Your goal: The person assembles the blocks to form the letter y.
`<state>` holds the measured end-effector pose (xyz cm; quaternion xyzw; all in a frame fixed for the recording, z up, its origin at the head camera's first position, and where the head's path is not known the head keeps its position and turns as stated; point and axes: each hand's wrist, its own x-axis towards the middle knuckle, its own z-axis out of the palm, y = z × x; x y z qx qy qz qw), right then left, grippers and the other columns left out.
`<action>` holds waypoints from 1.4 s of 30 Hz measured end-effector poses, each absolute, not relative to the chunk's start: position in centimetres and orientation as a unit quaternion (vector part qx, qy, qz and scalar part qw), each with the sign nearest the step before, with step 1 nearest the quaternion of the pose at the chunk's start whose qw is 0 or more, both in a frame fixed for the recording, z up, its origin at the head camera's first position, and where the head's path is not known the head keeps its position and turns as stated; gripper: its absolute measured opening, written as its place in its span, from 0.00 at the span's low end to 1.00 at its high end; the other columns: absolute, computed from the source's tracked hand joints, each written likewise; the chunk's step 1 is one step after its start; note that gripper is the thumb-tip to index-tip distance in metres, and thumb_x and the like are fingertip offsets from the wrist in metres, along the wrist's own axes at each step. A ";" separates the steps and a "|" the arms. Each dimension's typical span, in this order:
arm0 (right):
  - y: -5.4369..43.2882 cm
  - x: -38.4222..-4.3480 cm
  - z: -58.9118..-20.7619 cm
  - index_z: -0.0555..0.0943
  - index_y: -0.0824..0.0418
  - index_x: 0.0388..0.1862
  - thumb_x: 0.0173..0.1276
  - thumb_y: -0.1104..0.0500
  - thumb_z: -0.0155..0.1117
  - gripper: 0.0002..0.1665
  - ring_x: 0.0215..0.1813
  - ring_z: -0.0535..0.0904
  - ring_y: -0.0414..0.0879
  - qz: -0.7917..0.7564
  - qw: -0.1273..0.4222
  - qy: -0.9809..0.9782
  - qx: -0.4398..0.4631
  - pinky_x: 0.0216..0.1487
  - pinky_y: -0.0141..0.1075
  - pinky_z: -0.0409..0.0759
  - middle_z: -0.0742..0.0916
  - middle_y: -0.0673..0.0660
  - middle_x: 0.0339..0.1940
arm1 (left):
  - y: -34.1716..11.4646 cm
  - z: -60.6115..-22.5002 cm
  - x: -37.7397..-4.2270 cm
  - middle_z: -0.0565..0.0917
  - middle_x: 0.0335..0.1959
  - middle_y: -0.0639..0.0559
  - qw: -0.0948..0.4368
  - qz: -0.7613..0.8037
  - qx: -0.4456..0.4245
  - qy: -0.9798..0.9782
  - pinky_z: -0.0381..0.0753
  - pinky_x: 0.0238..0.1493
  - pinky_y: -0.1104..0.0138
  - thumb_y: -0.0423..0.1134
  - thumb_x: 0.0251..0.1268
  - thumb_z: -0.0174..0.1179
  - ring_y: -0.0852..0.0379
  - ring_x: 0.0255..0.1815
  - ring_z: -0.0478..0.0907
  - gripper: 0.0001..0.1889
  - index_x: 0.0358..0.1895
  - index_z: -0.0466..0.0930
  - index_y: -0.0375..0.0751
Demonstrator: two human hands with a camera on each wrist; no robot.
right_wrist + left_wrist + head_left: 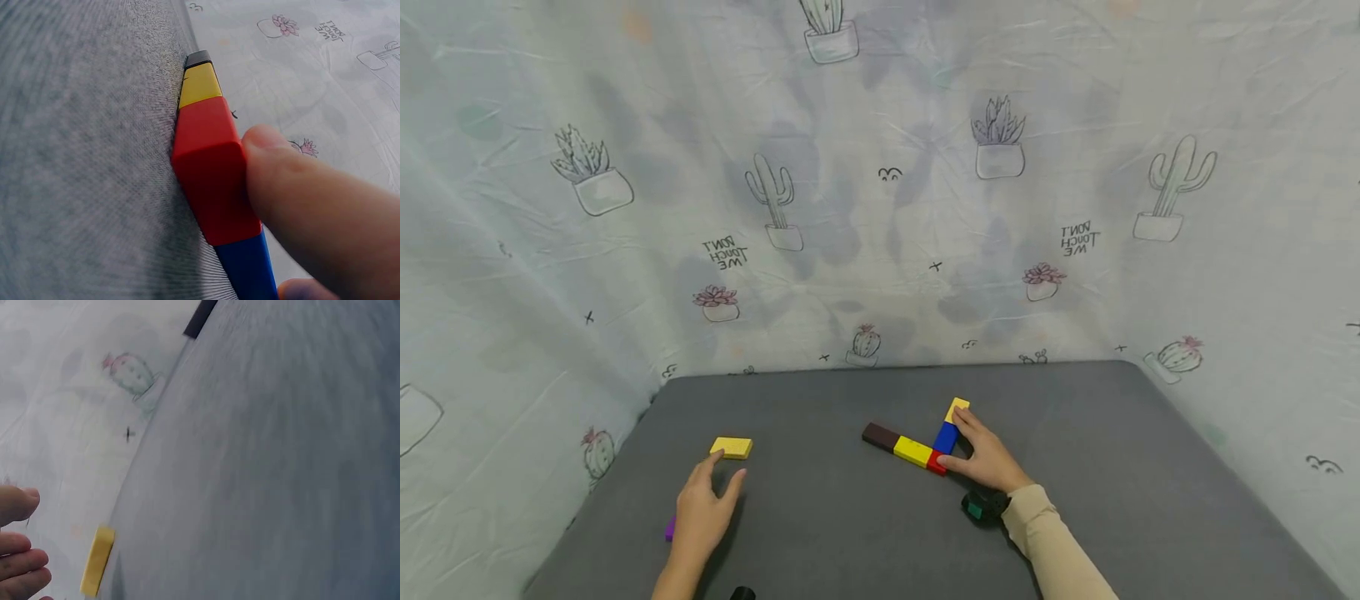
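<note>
Multicoloured blocks (913, 451) form a V centre-right; my spread right hand (987, 458) touches them, my loose, empty left hand (702, 508) beside a yellow block (732, 448); grey tabletop (820, 517) between, far edge mid-frame.

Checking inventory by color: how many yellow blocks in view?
3: a yellow block near the left hand, another between the dark brown block and red block, a third beyond the blue block, partly under the right hand. More may be hidden.
</note>
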<state>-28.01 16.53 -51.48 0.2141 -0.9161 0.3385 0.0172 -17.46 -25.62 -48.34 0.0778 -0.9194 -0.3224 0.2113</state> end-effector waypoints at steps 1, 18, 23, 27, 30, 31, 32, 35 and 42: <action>16.5 -28.0 -51.4 0.58 0.64 0.73 0.58 0.37 0.66 0.54 0.75 0.56 0.62 0.339 0.019 -0.916 0.214 0.69 0.60 0.60 0.60 0.62 0.76 | -26.0 -48.4 -17.2 0.71 0.59 0.25 0.215 -0.322 0.085 -0.918 0.68 0.57 0.38 0.40 0.64 0.61 0.27 0.60 0.67 0.29 0.62 0.66 0.24; 16.6 -28.0 -51.3 0.58 0.65 0.73 0.58 0.37 0.66 0.53 0.75 0.55 0.62 0.336 0.019 -0.917 0.215 0.69 0.59 0.60 0.60 0.62 0.76 | -29.2 -49.8 -13.3 0.68 0.57 0.20 0.154 -0.273 0.182 -0.932 0.66 0.57 0.36 0.47 0.63 0.60 0.23 0.58 0.66 0.35 0.63 0.62 0.20; 16.5 -27.9 -51.2 0.58 0.65 0.73 0.58 0.37 0.66 0.54 0.75 0.55 0.62 0.331 0.015 -0.919 0.214 0.69 0.59 0.60 0.60 0.62 0.76 | -29.4 -49.9 -13.1 0.63 0.60 0.16 0.097 -0.262 0.182 -0.943 0.63 0.61 0.36 0.52 0.65 0.58 0.22 0.62 0.61 0.39 0.63 0.60 0.18; 16.5 -28.0 -51.2 0.59 0.65 0.73 0.58 0.38 0.66 0.53 0.75 0.55 0.62 0.331 0.015 -0.919 0.216 0.69 0.59 0.60 0.60 0.63 0.76 | -29.6 -50.0 -13.1 0.59 0.61 0.14 0.071 -0.258 0.181 -0.946 0.60 0.63 0.36 0.55 0.66 0.56 0.22 0.64 0.57 0.41 0.63 0.60 0.17; 16.5 -28.1 -51.3 0.59 0.65 0.73 0.58 0.37 0.66 0.53 0.75 0.56 0.62 0.329 0.014 -0.919 0.217 0.69 0.59 0.60 0.60 0.63 0.76 | -29.7 -50.2 -12.9 0.59 0.61 0.14 0.068 -0.255 0.184 -0.947 0.60 0.62 0.36 0.57 0.64 0.57 0.22 0.63 0.57 0.42 0.62 0.61 0.16; 16.5 -28.1 -51.3 0.58 0.65 0.73 0.58 0.37 0.66 0.54 0.75 0.55 0.62 0.328 0.013 -0.919 0.217 0.69 0.59 0.60 0.60 0.63 0.76 | -29.6 -50.2 -12.9 0.59 0.61 0.14 0.067 -0.253 0.187 -0.947 0.60 0.62 0.36 0.57 0.63 0.57 0.22 0.64 0.57 0.43 0.62 0.61 0.16; 16.5 -28.1 -51.4 0.58 0.65 0.73 0.58 0.37 0.65 0.54 0.75 0.55 0.62 0.328 0.012 -0.920 0.216 0.69 0.59 0.60 0.60 0.63 0.76 | -29.6 -50.2 -12.8 0.59 0.61 0.14 0.065 -0.252 0.190 -0.947 0.61 0.62 0.36 0.58 0.63 0.58 0.22 0.63 0.57 0.43 0.62 0.61 0.16; 16.5 -28.1 -51.4 0.58 0.65 0.73 0.58 0.36 0.65 0.54 0.75 0.55 0.62 0.328 0.009 -0.920 0.213 0.69 0.59 0.60 0.59 0.62 0.76 | -29.5 -50.2 -12.7 0.58 0.62 0.14 0.050 -0.249 0.196 -0.947 0.60 0.62 0.36 0.61 0.61 0.57 0.21 0.64 0.56 0.47 0.62 0.60 0.17; 16.5 -28.0 -51.3 0.58 0.65 0.73 0.58 0.37 0.66 0.54 0.75 0.56 0.62 0.331 0.010 -0.920 0.209 0.69 0.59 0.60 0.60 0.62 0.76 | -29.7 -50.4 -12.5 0.55 0.62 0.12 0.034 -0.237 0.192 -0.952 0.59 0.61 0.33 0.67 0.55 0.59 0.18 0.63 0.54 0.53 0.63 0.58 0.16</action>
